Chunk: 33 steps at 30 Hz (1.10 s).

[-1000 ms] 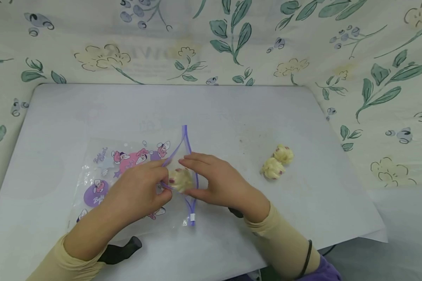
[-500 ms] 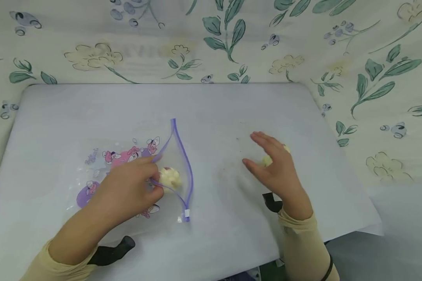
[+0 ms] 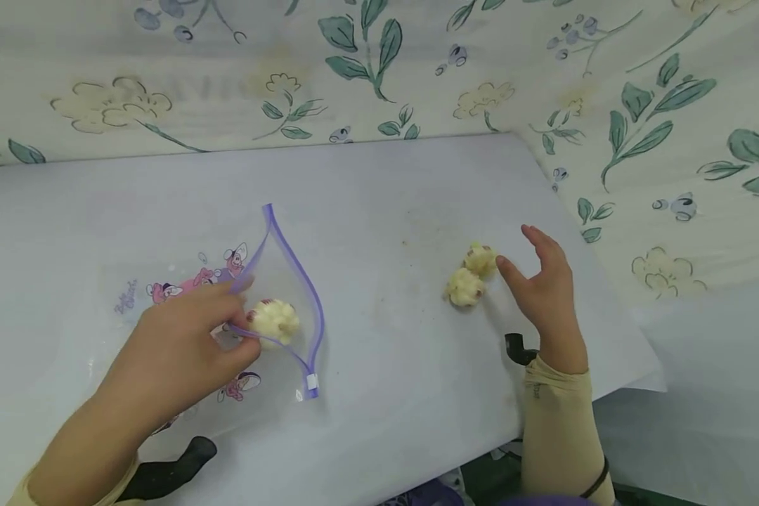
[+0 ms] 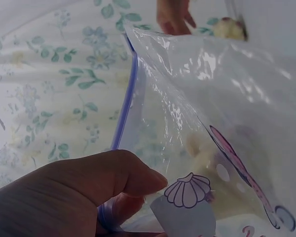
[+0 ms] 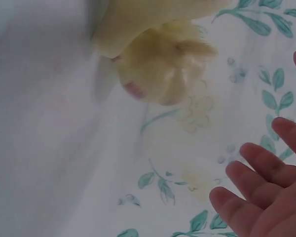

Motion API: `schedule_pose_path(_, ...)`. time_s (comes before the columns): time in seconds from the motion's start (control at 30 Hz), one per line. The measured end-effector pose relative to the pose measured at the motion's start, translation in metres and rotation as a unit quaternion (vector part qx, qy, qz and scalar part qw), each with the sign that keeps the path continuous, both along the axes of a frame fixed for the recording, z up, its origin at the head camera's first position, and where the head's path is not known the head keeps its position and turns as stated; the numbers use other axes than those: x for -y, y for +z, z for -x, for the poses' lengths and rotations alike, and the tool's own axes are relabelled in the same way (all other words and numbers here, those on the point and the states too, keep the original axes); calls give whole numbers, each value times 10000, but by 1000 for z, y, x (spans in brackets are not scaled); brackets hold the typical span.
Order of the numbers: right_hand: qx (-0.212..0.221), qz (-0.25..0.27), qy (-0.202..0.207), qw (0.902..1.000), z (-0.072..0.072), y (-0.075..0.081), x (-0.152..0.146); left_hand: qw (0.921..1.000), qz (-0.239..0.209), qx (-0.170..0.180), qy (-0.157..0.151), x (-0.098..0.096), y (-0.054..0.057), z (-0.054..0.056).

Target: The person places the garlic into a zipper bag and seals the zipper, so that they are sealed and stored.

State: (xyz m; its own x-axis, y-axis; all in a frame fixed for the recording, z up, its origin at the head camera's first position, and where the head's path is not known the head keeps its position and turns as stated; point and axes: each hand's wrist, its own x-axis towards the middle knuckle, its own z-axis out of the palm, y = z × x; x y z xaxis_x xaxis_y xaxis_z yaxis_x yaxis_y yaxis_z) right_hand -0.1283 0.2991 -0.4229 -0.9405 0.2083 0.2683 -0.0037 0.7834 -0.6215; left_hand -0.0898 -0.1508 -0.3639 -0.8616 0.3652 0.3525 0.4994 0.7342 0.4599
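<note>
With thumb and fingers, my left hand [image 3: 171, 344] pinches the near lip of a clear zip bag [image 3: 319, 309], whose purple-edged mouth gapes to the right. Just inside that mouth lies a pale yellow garlic bulb [image 3: 275, 321] with reddish patches. The left wrist view shows the thumb [image 4: 138, 180] on the printed film. My right hand [image 3: 547, 299] is spread beside two more garlic bulbs, one nearer [image 3: 464, 288] and one farther [image 3: 482, 258], the thumb tip right at the farther one. In the right wrist view a bulb [image 5: 160, 69] sits apart from the extended fingers [image 5: 259, 160].
A white sheet [image 3: 367, 407] covers the table, with small specks near the loose bulbs. Behind and to the right stands a floral cloth [image 3: 215, 84]. Black wrist mounts [image 3: 177, 464] stick out under both forearms. The table's front edge runs at lower right.
My right hand has left the bag's mouth and moved right, past the loose bulbs to their far right side. The left hand still pinches the bag; the head view has shifted right.
</note>
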Motion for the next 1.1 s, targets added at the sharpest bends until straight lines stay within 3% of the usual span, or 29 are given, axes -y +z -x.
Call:
schedule_pose_path(0.13, 622, 142, -6, 9980, 13, -7, 2, 9996, -236, -138, 2, 6, 2, 0)
schedule_pose_path(0.33, 1494, 320, 50, 9882, 23, -18, 6, 9948, -943, 367, -141, 18, 12, 2)
schedule_pose_path(0.43, 1670, 358, 58, 9853, 24, -20, 8, 9885, -1412, 528, -67, 26, 21, 1)
schedule_pose_path(0.53, 1688, 354, 15, 9850, 25, -19, 10, 9820, -1833, 399, -229, 38, 24, -1)
schedule_pose_path(0.6, 1726, 336, -21, 9844, 24, -18, 11, 9593, -2685, 461, -749, 49, 21, -3)
schedule_pose_path(0.7, 1812, 326, -56, 9829, 24, -17, 12, 9027, -3939, 678, -1592, 64, 15, -6)
schedule_pose_path(0.73, 1846, 317, -68, 9823, 23, -17, 11, 8938, -4107, 701, -1657, 65, 15, -7)
schedule_pose_path(0.77, 1882, 318, -82, 9816, 23, -17, 11, 8928, -4128, 703, -1661, 64, 16, -7)
schedule_pose_path(0.87, 1938, 278, -51, 9806, 22, -19, 10, 9470, -3033, 424, -965, 52, 26, -6)
schedule_pose_path(0.93, 1932, 279, 10, 9808, 21, -21, 9, 9726, -2240, 240, -564, 40, 31, -6)
schedule_pose_path(1.0, 1901, 313, 82, 9812, 21, -24, 6, 9808, -1895, 216, -403, 31, 32, -6)
schedule_pose_path(1.1, 1843, 411, 168, 9819, 22, -27, 4, 9852, -1678, 232, -245, 22, 29, -7)
